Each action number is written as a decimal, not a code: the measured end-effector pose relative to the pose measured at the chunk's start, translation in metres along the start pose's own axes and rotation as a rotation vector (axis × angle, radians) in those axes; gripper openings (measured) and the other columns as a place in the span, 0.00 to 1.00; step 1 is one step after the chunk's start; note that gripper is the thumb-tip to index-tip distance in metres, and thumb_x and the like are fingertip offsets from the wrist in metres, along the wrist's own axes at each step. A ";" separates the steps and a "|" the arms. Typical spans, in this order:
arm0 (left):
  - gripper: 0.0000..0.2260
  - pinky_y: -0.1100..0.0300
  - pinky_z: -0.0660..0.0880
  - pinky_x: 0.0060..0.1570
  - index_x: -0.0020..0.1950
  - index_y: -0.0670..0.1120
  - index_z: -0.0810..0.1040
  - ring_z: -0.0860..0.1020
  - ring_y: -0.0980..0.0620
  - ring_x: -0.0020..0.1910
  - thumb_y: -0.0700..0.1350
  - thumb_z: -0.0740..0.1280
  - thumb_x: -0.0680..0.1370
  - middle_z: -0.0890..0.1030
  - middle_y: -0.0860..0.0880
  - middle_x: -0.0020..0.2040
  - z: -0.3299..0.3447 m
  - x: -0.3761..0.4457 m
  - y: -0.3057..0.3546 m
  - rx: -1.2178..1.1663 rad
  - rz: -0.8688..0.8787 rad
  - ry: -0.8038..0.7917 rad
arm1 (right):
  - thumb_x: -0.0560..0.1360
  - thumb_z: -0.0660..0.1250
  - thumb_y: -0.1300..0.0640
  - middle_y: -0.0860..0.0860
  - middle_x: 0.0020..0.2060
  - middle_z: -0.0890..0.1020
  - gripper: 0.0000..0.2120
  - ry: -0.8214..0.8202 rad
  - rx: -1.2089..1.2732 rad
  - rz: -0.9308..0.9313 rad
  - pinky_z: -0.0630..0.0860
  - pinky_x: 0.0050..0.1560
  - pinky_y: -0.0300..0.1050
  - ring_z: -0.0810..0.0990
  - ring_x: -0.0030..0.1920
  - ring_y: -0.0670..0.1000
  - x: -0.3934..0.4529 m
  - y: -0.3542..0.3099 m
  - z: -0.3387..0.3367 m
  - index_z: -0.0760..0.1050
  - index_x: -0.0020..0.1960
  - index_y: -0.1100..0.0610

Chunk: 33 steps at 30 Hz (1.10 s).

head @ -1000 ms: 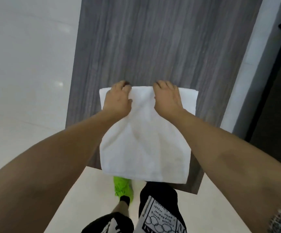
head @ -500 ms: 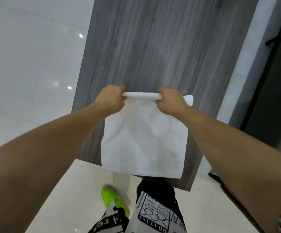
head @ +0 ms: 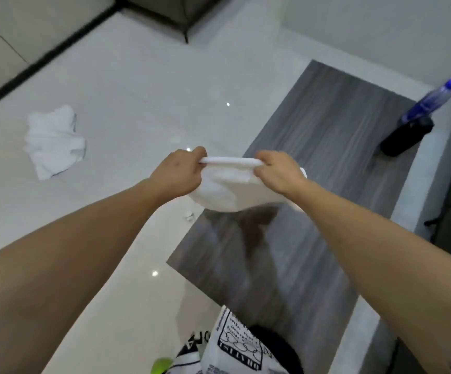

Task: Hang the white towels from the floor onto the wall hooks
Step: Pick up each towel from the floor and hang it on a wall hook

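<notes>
While left hand (head: 177, 171) and right hand (head: 278, 172) pinched towel (head: 232, 187) top edge taut between them, I judged: keep edge level, find hook. Second towel (head: 54, 141) lay well left.

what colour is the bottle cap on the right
Blue, on the bottle at the right edge of the head view.
</notes>
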State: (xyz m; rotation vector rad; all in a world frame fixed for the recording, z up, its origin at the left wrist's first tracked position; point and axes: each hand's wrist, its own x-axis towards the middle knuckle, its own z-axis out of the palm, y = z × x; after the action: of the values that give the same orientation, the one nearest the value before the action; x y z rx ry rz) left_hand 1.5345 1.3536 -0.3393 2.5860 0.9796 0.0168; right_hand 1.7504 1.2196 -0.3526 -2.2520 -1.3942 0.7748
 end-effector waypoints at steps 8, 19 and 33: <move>0.06 0.57 0.62 0.29 0.45 0.52 0.67 0.71 0.52 0.34 0.50 0.54 0.81 0.73 0.50 0.35 -0.213 -0.204 -0.132 0.057 -0.233 0.342 | 0.74 0.63 0.39 0.46 0.30 0.77 0.17 0.126 -0.217 -0.499 0.66 0.33 0.45 0.75 0.35 0.49 -0.053 -0.317 0.010 0.75 0.37 0.51; 0.08 0.55 0.67 0.31 0.41 0.51 0.66 0.74 0.47 0.36 0.51 0.58 0.80 0.73 0.50 0.36 -0.337 -0.613 -0.312 0.196 -0.802 0.584 | 0.78 0.63 0.44 0.45 0.28 0.75 0.15 -0.038 -0.201 -1.100 0.64 0.31 0.43 0.73 0.33 0.47 -0.191 -0.695 0.222 0.71 0.34 0.45; 0.16 0.57 0.70 0.48 0.62 0.53 0.73 0.73 0.52 0.51 0.59 0.62 0.79 0.77 0.51 0.57 -0.316 -0.965 -0.411 0.137 -1.487 0.726 | 0.78 0.62 0.51 0.48 0.34 0.79 0.11 -0.419 -0.298 -1.657 0.68 0.32 0.44 0.77 0.38 0.53 -0.365 -0.990 0.474 0.75 0.38 0.49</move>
State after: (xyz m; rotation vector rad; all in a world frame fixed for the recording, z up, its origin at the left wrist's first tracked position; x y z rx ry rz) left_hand 0.4963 1.1245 -0.0733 1.2853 2.9072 0.5014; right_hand 0.6383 1.3371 -0.0558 -0.3811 -2.8388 0.3571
